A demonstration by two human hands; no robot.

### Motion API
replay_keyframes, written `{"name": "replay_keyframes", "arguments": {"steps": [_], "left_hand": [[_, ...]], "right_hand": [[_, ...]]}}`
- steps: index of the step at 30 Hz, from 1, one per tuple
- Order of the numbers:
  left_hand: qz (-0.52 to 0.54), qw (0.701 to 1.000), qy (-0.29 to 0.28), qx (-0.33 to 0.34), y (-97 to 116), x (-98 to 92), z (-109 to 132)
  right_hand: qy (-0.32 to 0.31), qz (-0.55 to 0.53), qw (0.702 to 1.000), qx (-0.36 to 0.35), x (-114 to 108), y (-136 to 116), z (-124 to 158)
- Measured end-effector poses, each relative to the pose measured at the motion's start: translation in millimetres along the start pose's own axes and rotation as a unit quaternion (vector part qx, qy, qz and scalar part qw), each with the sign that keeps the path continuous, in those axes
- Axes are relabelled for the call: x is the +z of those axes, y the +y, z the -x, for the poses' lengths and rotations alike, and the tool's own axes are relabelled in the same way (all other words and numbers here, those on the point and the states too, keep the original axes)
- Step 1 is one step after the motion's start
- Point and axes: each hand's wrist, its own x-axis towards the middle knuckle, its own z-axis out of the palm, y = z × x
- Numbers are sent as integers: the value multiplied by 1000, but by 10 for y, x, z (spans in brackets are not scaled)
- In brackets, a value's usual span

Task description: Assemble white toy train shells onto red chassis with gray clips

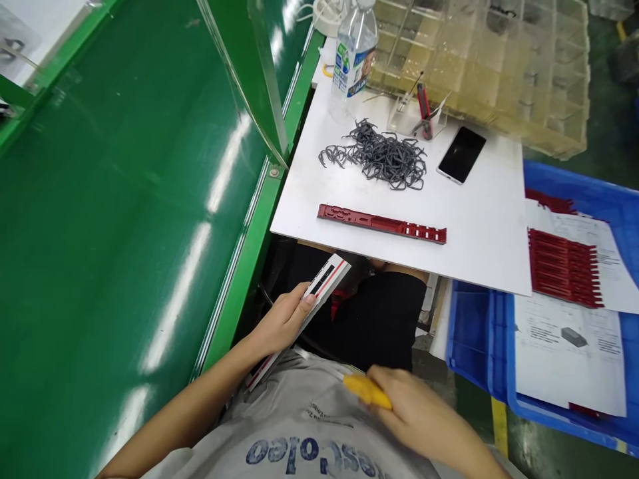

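Head view: near the bottom of the frame, the left hand [282,319] holds a white and red strip [327,285] tight, and the right hand [414,409] pinches a yellow tool [368,391].

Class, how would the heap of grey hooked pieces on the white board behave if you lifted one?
The grey hooked pieces look thin and light, probably springy. Their curled ends interlock, so one lifted would likely drag others. The heap would probably slide easily on the white board.
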Motion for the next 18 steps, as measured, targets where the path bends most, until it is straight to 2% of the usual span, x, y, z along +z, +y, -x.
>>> {"name": "replay_keyframes", "arguments": {"steps": [2, 5, 8, 9, 10, 12, 14, 15, 17, 18], "left_hand": [[-1, 1000, -2, -1, -10, -3, 1], [3, 1000, 1, -7, -34, -12, -6], [17, 1000, 14, -4, -54, -21, -24], [30, 999, 26, -1, -58, -21, -27], [50, 998, 41, -1, -60, -19, -26], [110, 991, 76, -18, -70, -8, -13], [187, 976, 88, -61, -104, 6, 10], [224, 969, 64, -80, -130, 9, 22], [280, 955, -35, -88, -184, 0, 54], [293, 949, -84, -77, -200, -15, 74]], "right_hand": [[-8, -2, 1000, -7, 15, -11, -5], [61, -19, 998, 23, 36, 0, -5], [44, -27, 999, 10, -14, 88, 18], [58, -38, 998, 7, -72, 138, 28], [91, -56, 994, 5, -161, 193, 35], [206, -97, 973, -20, -444, 272, 40], [355, -111, 924, -91, -856, 211, 38], [433, -106, 885, -135, -1093, 93, 41], [580, -102, 777, -224, -1590, -339, 55], [627, -109, 723, -268, -1838, -642, 59]]}}
